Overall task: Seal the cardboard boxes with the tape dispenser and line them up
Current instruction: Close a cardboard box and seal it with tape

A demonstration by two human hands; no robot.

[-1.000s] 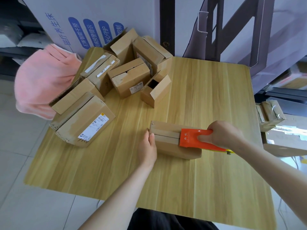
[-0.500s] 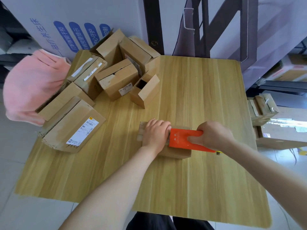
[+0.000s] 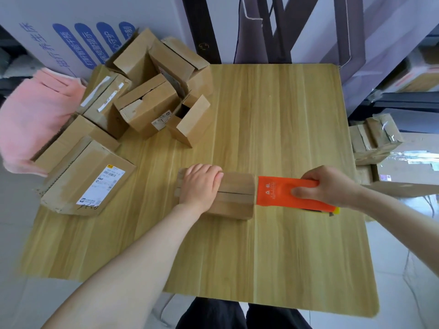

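Note:
A small cardboard box point(image 3: 235, 193) lies in the middle of the wooden table point(image 3: 280, 119), its top flaps closed with a seam running left to right. My left hand point(image 3: 200, 186) presses flat on the box's left end. My right hand point(image 3: 330, 186) grips the orange tape dispenser point(image 3: 275, 192), whose front edge sits at the box's right end. A pile of several other cardboard boxes point(image 3: 147, 108) fills the table's far left corner, some with open flaps.
A large labelled box point(image 3: 88, 179) lies at the table's left edge. A pink cloth point(image 3: 35, 119) hangs beside the pile. More boxes point(image 3: 375, 138) stand off the table on the right. A big printed carton point(image 3: 83, 27) and dark frame stand behind.
My left hand moved from the box's left side onto its top and now presses down. The dispenser slid right along the seam, from over the box to its right end.

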